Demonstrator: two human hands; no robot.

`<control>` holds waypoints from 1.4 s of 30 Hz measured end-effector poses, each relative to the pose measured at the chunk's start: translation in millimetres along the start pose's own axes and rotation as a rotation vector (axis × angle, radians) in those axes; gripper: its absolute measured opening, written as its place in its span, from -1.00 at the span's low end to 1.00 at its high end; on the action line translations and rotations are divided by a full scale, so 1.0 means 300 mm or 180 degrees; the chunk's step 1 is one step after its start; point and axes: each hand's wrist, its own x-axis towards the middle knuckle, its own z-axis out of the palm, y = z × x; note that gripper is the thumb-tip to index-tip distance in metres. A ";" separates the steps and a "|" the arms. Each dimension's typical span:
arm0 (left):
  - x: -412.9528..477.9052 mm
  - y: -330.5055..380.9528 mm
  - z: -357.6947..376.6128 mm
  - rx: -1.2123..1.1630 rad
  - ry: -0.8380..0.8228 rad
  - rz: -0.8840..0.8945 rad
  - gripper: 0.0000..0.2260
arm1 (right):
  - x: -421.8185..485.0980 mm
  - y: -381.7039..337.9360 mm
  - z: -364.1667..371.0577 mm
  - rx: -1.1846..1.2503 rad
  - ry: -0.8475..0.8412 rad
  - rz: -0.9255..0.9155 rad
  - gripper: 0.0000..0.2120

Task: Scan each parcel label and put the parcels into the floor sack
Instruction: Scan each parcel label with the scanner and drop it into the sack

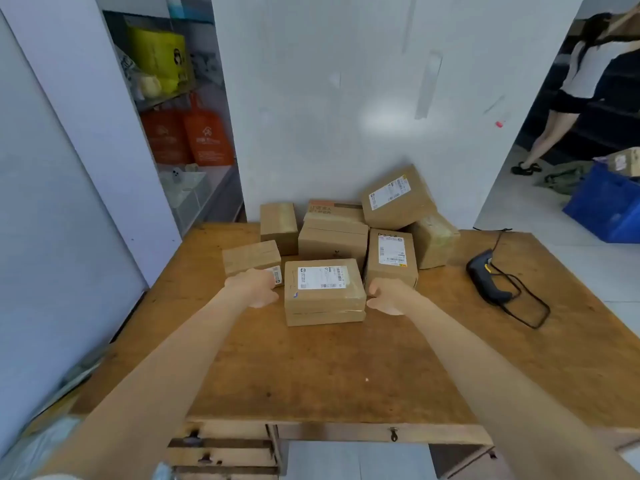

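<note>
The front parcel (323, 289) lies label-up on the tabletop (346, 368) between the two sets of fingers. The left hand (254, 287) is at its left side and the right hand (384, 299) touches its right edge. Whether either hand's fingers actually grasp it cannot be told. Other parcels (332, 237) are piled just beyond the fingers. The scanner (488, 275) lies well right of the right fingers. Far to the right, a blue crate (602, 209) on the floor holds a cardboard box (625, 161).

Matt brown cardboard parcels (325, 291); worn wooden desk (346, 368); glossy black plastic scanner (486, 280).
</note>
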 end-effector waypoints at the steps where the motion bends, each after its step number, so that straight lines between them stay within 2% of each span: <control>1: 0.023 -0.005 -0.002 0.0018 -0.0085 0.0000 -0.67 | 0.019 -0.009 0.003 0.0011 -0.0034 0.0040 -0.58; 5: 0.131 -0.008 0.033 0.0021 -0.0269 0.0033 -0.61 | 0.101 -0.029 0.025 0.0099 -0.0121 0.0159 -0.49; 9: 0.213 0.016 0.097 -0.0053 -0.0330 -0.0008 -0.53 | 0.165 -0.041 0.044 0.0085 -0.0151 0.0274 -0.56; 14: 0.276 0.034 0.139 -0.0224 -0.0474 0.0072 -0.62 | 0.225 -0.045 0.074 0.0116 -0.0211 0.0332 -0.47; 17: 0.307 0.066 0.154 -0.1353 -0.0578 -0.0119 -0.55 | 0.261 -0.059 0.089 0.0371 -0.0107 0.0426 -0.44; 19: 0.311 0.099 0.146 -0.2294 -0.0644 -0.0555 -0.35 | 0.282 -0.068 0.100 0.0520 -0.0008 0.0528 -0.41; 21: 0.297 0.126 0.146 -0.3158 -0.1021 -0.1022 -0.23 | 0.295 -0.071 0.112 0.0525 0.0156 0.0655 -0.40; 22: 0.288 0.134 0.149 -0.3251 -0.1294 -0.1090 -0.25 | 0.299 -0.070 0.116 0.0477 0.0244 0.0722 -0.41; 25: 0.250 0.128 0.157 -0.2935 -0.2143 -0.0833 -0.36 | 0.307 -0.044 0.123 0.0421 0.0419 0.0854 -0.45; 27: 0.251 0.101 0.158 -0.2593 -0.2377 -0.0687 -0.36 | 0.309 -0.015 0.119 0.0514 0.0417 0.0864 -0.49; 30: 0.267 0.070 0.145 -0.2048 -0.1846 -0.0777 -0.40 | 0.307 0.018 0.115 0.0791 0.0327 0.0988 -0.46; 32: 0.290 0.066 0.154 -0.2014 -0.1361 -0.0666 -0.40 | 0.302 0.019 0.123 0.0950 0.0362 0.1279 -0.37; 33: 0.299 0.071 0.160 -0.2062 -0.1296 -0.0558 -0.38 | 0.298 0.015 0.130 0.1005 0.0341 0.1428 -0.33; 35: 0.305 0.094 0.180 -0.2137 -0.1447 -0.0342 -0.40 | 0.294 0.003 0.144 0.1207 0.0147 0.1606 -0.27; 38: 0.294 0.140 0.203 -0.1962 -0.1663 -0.0052 -0.47 | 0.287 -0.016 0.158 0.1612 -0.0133 0.1559 -0.31; 42: 0.281 0.180 0.260 -0.1852 -0.1892 -0.0104 -0.44 | 0.279 -0.028 0.185 0.1562 -0.0185 0.1255 -0.35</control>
